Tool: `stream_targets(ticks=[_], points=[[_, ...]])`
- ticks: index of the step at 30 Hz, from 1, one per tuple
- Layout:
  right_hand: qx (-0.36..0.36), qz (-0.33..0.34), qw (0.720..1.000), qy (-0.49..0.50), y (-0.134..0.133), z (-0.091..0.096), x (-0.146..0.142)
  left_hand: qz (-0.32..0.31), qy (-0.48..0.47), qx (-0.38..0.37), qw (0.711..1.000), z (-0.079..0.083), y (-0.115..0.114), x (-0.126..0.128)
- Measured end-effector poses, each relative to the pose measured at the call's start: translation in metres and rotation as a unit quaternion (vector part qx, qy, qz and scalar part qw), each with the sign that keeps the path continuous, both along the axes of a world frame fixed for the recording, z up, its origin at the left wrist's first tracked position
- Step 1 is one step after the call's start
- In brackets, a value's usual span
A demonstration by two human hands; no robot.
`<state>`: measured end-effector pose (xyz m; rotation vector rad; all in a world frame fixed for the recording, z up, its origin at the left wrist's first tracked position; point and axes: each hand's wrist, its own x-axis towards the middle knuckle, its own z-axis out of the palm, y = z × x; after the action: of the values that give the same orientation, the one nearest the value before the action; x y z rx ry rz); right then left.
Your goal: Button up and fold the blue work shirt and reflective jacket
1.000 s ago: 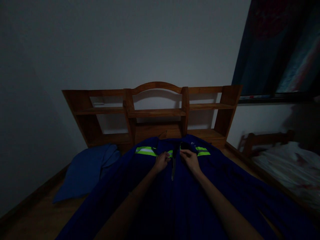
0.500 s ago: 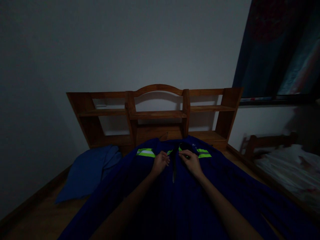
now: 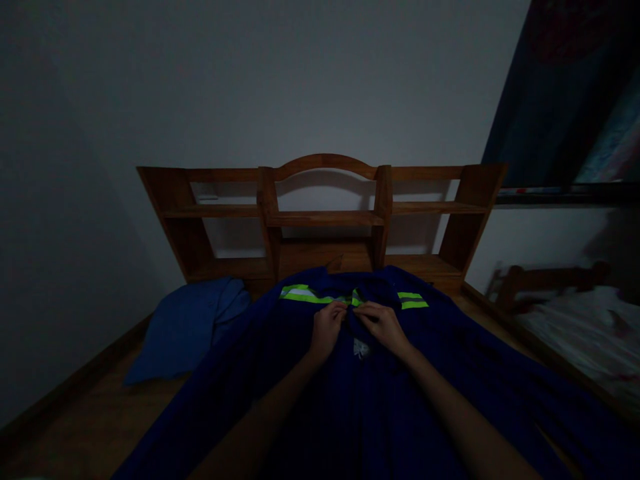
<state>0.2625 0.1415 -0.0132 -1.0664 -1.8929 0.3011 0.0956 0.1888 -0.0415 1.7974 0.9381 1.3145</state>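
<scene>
A dark blue work jacket (image 3: 280,360) with yellow-green reflective stripes (image 3: 305,295) lies spread over a wooden bed. My left hand (image 3: 326,329) pinches the left edge of the jacket's front opening just below the stripe. My right hand (image 3: 383,326) pinches the right edge beside it, fingers closed on the cloth. Both hands meet at the middle of the chest, near a small pale patch (image 3: 360,348) on the fabric. The room is dim and finger detail is hard to read.
A wooden headboard with open shelves (image 3: 325,220) stands against the grey wall. A folded blue cloth (image 3: 185,327) lies on the bed boards (image 3: 90,427) at left. At right are a second bed with pale bedding (image 3: 570,327) and a dark curtain (image 3: 565,100).
My hands have drawn the two front edges of the jacket together at the chest, closing the gap. The view has shifted slightly left and down.
</scene>
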Motion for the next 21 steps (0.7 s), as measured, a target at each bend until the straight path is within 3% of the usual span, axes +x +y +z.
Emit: stream_targets(ticks=[10, 21], points=[[-0.018, -0.033, 0.999, 0.003, 0.0, -0.005, 0.002, 0.018, 0.017, 0.039, 0.999, 0.0, -0.006, 0.002], [-0.006, -0.051, 0.998, 0.032, -0.001, 0.002, -0.003, -0.022, -0.013, 0.034, 0.999, 0.003, -0.011, 0.006]])
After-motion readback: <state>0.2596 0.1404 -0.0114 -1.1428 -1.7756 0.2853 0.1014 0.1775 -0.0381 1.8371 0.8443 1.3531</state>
